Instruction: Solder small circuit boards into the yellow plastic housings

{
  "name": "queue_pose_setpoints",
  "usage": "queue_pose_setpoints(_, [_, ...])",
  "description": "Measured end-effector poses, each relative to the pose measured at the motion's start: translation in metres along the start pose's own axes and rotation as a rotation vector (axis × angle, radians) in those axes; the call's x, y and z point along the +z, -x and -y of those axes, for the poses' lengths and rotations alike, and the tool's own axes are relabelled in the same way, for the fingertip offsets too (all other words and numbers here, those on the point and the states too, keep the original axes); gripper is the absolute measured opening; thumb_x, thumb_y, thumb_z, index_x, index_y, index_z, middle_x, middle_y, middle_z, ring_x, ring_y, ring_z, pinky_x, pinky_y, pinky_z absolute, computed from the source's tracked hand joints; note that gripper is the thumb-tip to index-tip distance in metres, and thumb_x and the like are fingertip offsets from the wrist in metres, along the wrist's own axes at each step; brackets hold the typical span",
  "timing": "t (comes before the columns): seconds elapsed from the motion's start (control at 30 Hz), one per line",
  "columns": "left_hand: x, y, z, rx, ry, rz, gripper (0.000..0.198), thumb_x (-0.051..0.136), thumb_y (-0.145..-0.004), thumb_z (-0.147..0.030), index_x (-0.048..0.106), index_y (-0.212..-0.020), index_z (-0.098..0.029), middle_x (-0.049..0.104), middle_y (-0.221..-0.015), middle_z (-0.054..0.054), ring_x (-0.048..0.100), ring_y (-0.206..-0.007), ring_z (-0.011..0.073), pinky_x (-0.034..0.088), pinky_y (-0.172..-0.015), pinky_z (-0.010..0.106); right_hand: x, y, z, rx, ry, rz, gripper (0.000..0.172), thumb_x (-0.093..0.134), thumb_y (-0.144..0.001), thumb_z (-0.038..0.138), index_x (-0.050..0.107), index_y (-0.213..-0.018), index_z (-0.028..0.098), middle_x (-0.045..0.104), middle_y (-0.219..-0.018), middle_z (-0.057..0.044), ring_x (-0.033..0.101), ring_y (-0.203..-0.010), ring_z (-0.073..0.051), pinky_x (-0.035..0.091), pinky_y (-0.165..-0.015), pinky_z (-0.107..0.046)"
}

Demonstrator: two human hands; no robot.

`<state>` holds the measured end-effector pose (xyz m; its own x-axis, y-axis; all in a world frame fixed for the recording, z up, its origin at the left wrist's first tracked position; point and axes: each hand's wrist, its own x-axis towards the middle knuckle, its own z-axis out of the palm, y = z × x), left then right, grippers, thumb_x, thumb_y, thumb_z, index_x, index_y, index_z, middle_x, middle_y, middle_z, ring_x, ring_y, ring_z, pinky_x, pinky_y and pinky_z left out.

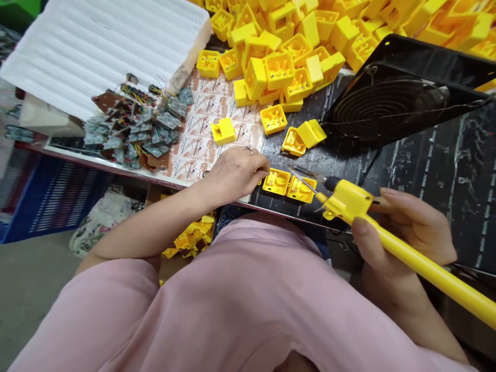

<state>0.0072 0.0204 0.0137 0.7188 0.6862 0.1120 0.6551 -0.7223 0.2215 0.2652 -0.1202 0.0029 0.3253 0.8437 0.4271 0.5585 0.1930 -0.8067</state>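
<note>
My right hand [403,232] grips a yellow soldering gun [351,199] with a long yellow rear section. Its thin metal tip points left, over the right one of two open yellow plastic cases [302,189] that lie side by side near the table edge. My left hand [236,173] is closed, with fingertips pressed together at the left end of this row, beside the other open case [276,182]. A bit of yellow shows under those fingertips; what they hold, if anything, is hidden. Just beyond my left hand lies a single yellow case [223,131].
A big heap of yellow cases [279,67] covers the back. A black fan [395,98] stands right, with a few cases before it. Left are a pile of small circuit boards with wires [143,126] and a white foam block [112,46]. A blue crate [58,196] sits below.
</note>
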Motion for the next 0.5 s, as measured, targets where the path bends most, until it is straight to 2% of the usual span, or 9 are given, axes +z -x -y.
queue_pose_setpoints(0.13, [-0.003,-0.004,-0.004,-0.023,-0.027,0.063,0.025,0.05,-0.088,-0.023,0.073,-0.082,-0.016,0.072,-0.073,0.007,0.066,-0.07,0.0219,0.044,-0.065,0.032,0.004,-0.005,0.006,-0.277,-0.052,0.125,0.042,0.084,-0.074,0.016,0.069,-0.112,0.024,0.074,-0.086,0.0,0.071,-0.068,-0.017,0.058,-0.056,-0.027])
queue_pose_setpoints(0.23, [-0.005,-0.007,-0.007,-0.036,-0.051,0.104,0.027,0.048,-0.087,-0.023,0.073,-0.082,-0.016,0.072,-0.074,0.008,0.066,-0.072,0.023,0.043,-0.064,0.032,0.007,-0.01,0.006,-0.43,-0.038,0.208,0.035,0.084,-0.073,0.014,0.066,-0.1,0.025,0.071,-0.075,0.003,0.069,-0.061,-0.016,0.053,-0.045,-0.025])
queue_pose_setpoints(0.4, [-0.006,-0.011,-0.009,-0.018,-0.086,0.122,0.03,0.045,-0.087,-0.024,0.073,-0.083,-0.015,0.072,-0.074,0.009,0.067,-0.072,0.0239,0.041,-0.063,0.032,0.012,-0.017,0.015,-0.415,0.078,0.27,0.022,0.079,-0.081,0.018,0.061,-0.089,0.027,0.07,-0.072,0.003,0.07,-0.064,-0.016,0.055,-0.048,-0.024])
queue_pose_setpoints(0.5, [-0.006,-0.012,-0.009,-0.024,-0.099,0.138,0.031,0.045,-0.086,-0.024,0.074,-0.084,-0.015,0.071,-0.074,0.01,0.067,-0.071,0.0245,0.039,-0.061,0.032,0.013,-0.029,0.024,-0.52,0.119,0.346,0.015,0.07,-0.092,0.025,0.059,-0.081,0.025,0.067,-0.064,0.001,0.068,-0.057,-0.013,0.055,-0.05,-0.02])
